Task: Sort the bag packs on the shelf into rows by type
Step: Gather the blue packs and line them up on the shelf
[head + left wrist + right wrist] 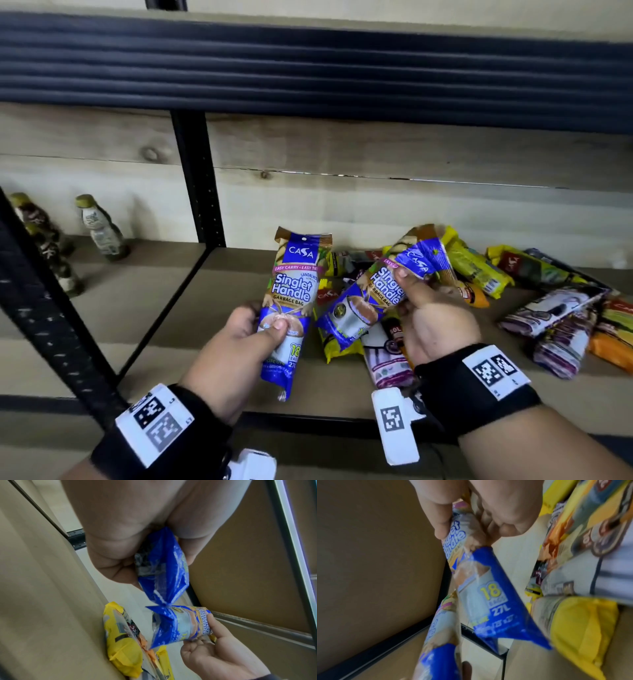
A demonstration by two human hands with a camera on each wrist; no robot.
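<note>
Bottles (102,228) upright on shelf board in left bay, near back wall; more bottles (44,246) further left, partly behind black perforated upright (54,325). Second black upright (198,178) at rear splits the two bays. Dark ribbed beam (308,65) runs across top. Pale wood planks (376,164), knots visible, form back wall.

held packs (290,301) blue with white lettering | heap packs (476,270) yellow, orange, purple | shelf frame (198,185) black
</note>
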